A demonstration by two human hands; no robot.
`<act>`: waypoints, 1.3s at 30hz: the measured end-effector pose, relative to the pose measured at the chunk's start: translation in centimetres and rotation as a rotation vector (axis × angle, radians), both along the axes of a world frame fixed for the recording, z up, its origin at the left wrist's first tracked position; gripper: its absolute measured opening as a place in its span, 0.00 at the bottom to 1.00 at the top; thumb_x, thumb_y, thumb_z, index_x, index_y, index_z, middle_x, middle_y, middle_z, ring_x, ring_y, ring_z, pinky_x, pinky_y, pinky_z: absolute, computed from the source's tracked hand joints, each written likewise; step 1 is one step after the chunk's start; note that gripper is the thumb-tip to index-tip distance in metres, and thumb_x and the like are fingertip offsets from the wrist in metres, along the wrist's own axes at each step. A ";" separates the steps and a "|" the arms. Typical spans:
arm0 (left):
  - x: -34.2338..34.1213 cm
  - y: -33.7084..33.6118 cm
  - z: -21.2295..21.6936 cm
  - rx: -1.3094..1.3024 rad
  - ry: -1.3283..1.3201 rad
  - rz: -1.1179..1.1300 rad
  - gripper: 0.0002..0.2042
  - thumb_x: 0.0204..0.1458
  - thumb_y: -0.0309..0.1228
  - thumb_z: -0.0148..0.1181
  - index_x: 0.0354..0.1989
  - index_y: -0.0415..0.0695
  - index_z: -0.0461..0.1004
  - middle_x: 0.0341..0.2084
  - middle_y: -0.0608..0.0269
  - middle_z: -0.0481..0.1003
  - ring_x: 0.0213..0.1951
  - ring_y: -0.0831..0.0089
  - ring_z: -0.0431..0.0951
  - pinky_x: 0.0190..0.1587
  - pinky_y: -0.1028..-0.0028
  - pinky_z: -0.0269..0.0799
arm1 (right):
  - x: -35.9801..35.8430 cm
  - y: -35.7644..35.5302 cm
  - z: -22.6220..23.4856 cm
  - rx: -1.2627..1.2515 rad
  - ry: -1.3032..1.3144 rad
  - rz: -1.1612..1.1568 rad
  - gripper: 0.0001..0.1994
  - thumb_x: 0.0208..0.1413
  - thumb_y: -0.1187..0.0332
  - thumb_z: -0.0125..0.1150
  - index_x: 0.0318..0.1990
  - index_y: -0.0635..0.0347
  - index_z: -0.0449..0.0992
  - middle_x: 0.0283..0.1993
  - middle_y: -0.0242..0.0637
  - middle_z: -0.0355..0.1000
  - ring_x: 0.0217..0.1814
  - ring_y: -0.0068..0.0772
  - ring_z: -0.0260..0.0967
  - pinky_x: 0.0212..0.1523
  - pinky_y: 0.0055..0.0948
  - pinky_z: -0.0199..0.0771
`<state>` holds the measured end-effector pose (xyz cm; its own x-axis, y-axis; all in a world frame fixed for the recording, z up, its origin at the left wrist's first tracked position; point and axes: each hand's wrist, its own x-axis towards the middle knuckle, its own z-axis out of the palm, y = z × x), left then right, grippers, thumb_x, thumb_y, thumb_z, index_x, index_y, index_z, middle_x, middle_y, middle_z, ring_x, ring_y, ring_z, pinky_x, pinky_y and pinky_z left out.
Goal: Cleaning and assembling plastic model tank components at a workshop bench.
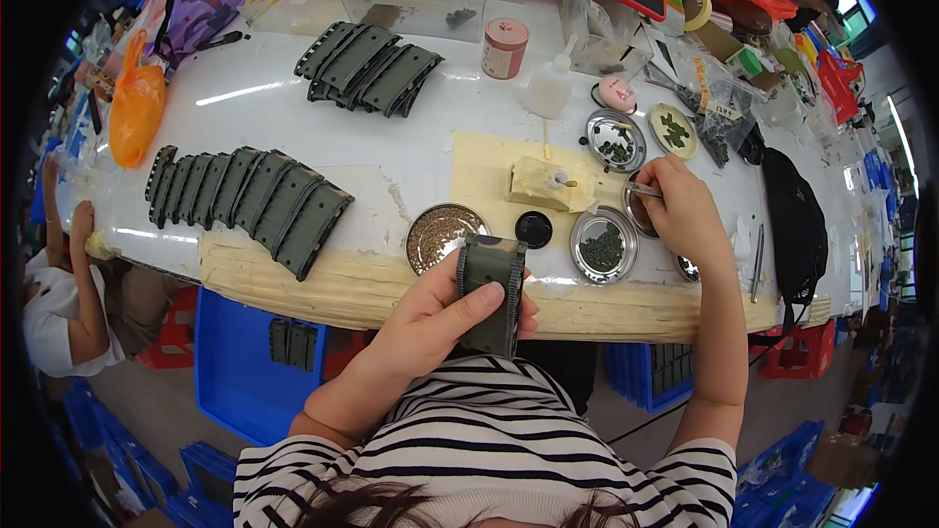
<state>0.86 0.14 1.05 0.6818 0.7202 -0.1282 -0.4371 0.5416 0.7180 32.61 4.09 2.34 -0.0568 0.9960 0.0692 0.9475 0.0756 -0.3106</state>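
My left hand (pixel 430 313) grips a dark green plastic piece (pixel 492 279) with ridged side edges, held upright before my chest with the thumb across its face. My right hand (pixel 682 210) is closed on slim metal tweezers (pixel 643 190), above a small round dish (pixel 634 210) that it partly hides. Beside that dish stands a metal dish of tiny dark green parts (pixel 602 245). A larger round dish of small brown parts (pixel 445 237) lies just past my left hand. Between them sit a black round cap (pixel 533 229) and a tape-covered block (pixel 543 184).
Similar green pieces form a row (pixel 249 200) at the left and a stack (pixel 367 68) farther back. A squeeze bottle (pixel 550 88), a pink jar (pixel 505 49) and a black bag (pixel 794 225) stand around. Another person (pixel 73 308) sits at the far left.
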 end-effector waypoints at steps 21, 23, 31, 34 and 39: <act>0.7 -0.1 -0.5 0.540 0.190 0.147 0.41 0.60 0.23 0.46 0.70 0.50 0.21 0.49 0.51 0.66 0.46 0.66 0.75 0.47 0.67 0.75 | 0.1 -1.5 0.1 0.228 0.106 0.065 0.12 0.48 0.84 0.54 0.41 0.64 0.70 0.34 0.46 0.69 0.34 0.50 0.69 0.36 0.37 0.69; 0.8 -0.1 -0.6 0.538 0.188 0.143 0.39 0.61 0.23 0.46 0.71 0.49 0.24 0.48 0.51 0.68 0.46 0.67 0.75 0.48 0.68 0.74 | -0.4 -1.9 0.7 0.325 0.143 0.062 0.11 0.50 0.83 0.56 0.41 0.64 0.73 0.33 0.44 0.70 0.32 0.45 0.69 0.34 0.33 0.69; 0.4 0.2 -0.4 0.566 0.277 0.055 0.27 0.61 0.24 0.47 0.67 0.39 0.47 0.46 0.50 0.74 0.45 0.72 0.75 0.50 0.73 0.71 | -5.9 -5.5 3.9 0.423 0.304 0.116 0.12 0.46 0.85 0.63 0.39 0.63 0.78 0.31 0.38 0.75 0.25 0.27 0.67 0.25 0.23 0.65; 0.3 0.0 -0.2 0.504 0.272 0.041 0.22 0.62 0.25 0.47 0.63 0.37 0.53 0.46 0.50 0.73 0.45 0.72 0.76 0.50 0.73 0.71 | -8.5 -6.3 3.7 0.452 0.429 0.210 0.12 0.45 0.84 0.65 0.38 0.62 0.79 0.30 0.36 0.76 0.22 0.23 0.64 0.22 0.20 0.62; 0.3 -0.3 -0.1 0.489 0.254 0.045 0.18 0.62 0.25 0.47 0.59 0.36 0.56 0.46 0.49 0.73 0.46 0.71 0.76 0.49 0.72 0.72 | -11.7 -7.0 3.0 0.283 0.726 0.024 0.12 0.43 0.82 0.67 0.37 0.58 0.81 0.29 0.30 0.78 0.16 0.12 0.54 0.17 0.15 0.52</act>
<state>1.14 -0.11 0.96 0.6399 0.7650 0.0723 -0.2329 0.1034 0.9670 20.87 -2.95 5.35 0.0790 0.9338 0.3490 0.5114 0.2626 -0.8183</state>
